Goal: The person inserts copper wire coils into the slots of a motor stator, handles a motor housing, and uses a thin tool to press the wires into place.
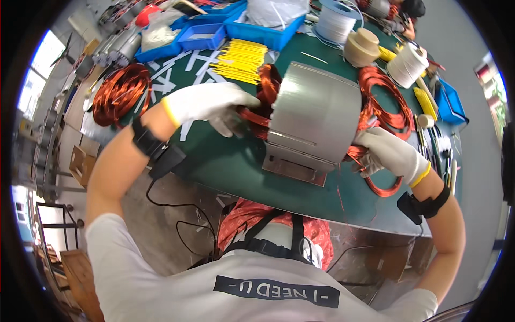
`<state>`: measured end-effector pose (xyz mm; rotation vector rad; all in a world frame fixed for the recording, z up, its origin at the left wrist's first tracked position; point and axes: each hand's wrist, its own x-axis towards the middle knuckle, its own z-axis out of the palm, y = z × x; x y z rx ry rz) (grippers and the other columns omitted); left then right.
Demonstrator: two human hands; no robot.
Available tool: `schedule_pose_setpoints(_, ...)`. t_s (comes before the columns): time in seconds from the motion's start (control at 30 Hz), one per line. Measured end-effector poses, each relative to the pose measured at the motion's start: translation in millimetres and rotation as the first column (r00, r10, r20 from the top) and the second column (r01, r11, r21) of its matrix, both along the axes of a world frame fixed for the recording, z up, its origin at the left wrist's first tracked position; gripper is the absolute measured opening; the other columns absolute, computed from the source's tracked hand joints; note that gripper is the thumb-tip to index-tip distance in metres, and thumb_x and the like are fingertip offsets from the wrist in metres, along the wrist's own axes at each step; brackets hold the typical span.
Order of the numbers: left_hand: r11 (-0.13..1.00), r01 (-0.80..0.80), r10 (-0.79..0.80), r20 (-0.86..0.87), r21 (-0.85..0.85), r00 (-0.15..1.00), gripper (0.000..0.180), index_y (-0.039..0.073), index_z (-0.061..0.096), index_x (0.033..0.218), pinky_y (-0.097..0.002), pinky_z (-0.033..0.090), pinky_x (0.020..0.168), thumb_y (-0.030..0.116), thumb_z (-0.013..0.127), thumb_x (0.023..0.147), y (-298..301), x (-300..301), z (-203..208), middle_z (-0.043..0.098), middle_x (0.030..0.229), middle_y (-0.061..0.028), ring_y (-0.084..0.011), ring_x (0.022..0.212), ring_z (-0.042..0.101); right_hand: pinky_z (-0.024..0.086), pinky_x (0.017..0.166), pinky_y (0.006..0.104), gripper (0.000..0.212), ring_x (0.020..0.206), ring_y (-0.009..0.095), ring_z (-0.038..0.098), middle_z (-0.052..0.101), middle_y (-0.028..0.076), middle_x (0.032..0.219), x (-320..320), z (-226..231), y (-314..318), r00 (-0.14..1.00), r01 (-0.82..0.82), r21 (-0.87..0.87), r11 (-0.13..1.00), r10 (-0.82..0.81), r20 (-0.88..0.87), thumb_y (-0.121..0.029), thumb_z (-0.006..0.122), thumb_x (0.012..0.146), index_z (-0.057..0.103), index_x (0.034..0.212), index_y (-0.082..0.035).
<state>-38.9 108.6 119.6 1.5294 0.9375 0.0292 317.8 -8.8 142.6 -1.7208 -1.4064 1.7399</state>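
Observation:
A silvery metal motor stator (316, 110) lies on its side in front of me, with reddish copper windings (270, 86) bulging from its left end. My left hand (212, 107), in a white glove, curls its fingers around the winding at that end; its fingertips are slightly blurred. At the right end, my right hand (394, 153), gloved too, pinches a bundle of copper wires (354, 152) coming out of the stator. Its fingers partly hide the bundle. Beyond that hand, a looped copper wire coil (383, 99) lies against the stator's right side.
Another copper coil (122, 95) lies at the left. Yellow sleeves (241, 60), white strips (201, 67) and blue bins (263, 33) cover the far side. Spools, including a white thread cone (407, 65), stand at the right. The green table's (225, 166) front edge runs before my lap.

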Motion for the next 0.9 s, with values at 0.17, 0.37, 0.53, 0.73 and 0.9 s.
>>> schedule_pose_setpoints(0.17,0.999,-0.015,0.014,-0.012,-0.048,1.000,0.023,-0.003,0.061,0.102,-0.0263,0.058,0.064,0.015,0.053,0.090,-4.2,30.1,-19.7,0.066,0.081,-0.0107,-0.0174,0.074,0.069,0.052,0.059,0.0291,0.032,0.064,0.019,0.061,0.063,0.011,0.078,23.7,-40.9,18.6,0.564,-0.817,0.373,0.441,0.470,0.679,-0.011,0.069,0.071,0.064,0.101,0.000)
schedule_pose_setpoints(0.37,0.748,-0.394,0.255,0.316,0.534,0.914,0.029,-0.003,0.056,0.113,-0.0328,0.048,0.076,0.009,0.056,0.086,-14.9,40.1,-63.7,0.065,0.085,-0.0114,-0.0222,0.080,0.062,0.047,0.084,0.0392,0.030,0.093,0.032,0.059,0.063,0.017,0.101,0.4,-79.4,-0.9,0.826,-0.419,0.843,0.338,-0.245,0.508,-0.011,0.065,0.079,0.061,0.107,-0.002)
schedule_pose_setpoints(0.53,0.455,-0.187,0.046,0.186,0.871,0.981,0.071,0.003,0.024,0.145,-0.0355,0.042,0.101,0.010,0.062,0.086,-9.7,38.8,-77.7,0.048,0.133,-0.0194,-0.0321,0.125,0.049,0.046,0.092,0.0366,0.045,0.103,0.032,0.060,0.061,0.014,0.117,-14.3,-74.3,-9.7,0.824,-0.375,0.881,0.288,-0.333,0.459,-0.016,0.066,0.084,0.052,0.125,-0.003)
schedule_pose_setpoints(0.73,0.598,-0.287,0.084,0.298,0.748,0.951,0.067,0.005,0.033,0.138,-0.0336,0.041,0.102,0.005,0.068,0.080,-37.4,42.5,-77.1,0.051,0.129,-0.0102,-0.0224,0.118,0.052,0.046,0.093,0.0342,0.056,0.104,0.030,0.060,0.060,0.014,0.118,-19.0,-90.4,-17.6,0.915,-0.035,0.909,0.416,-0.353,0.197,-0.015,0.068,0.082,0.045,0.132,-0.004)
schedule_pose_setpoints(0.9,0.363,-0.225,-0.052,0.261,0.904,0.964,0.058,0.005,0.023,0.143,-0.0351,0.047,0.098,0.005,0.052,0.093,-46.6,52.2,-78.4,0.052,0.128,-0.0118,-0.0209,0.115,0.054,0.041,0.100,0.0358,0.059,0.116,0.025,0.053,0.052,0.011,0.129,-11.4,-109.3,-17.2,0.972,0.063,0.860,0.506,-0.226,0.062,-0.016,0.071,0.082,0.043,0.133,-0.005)
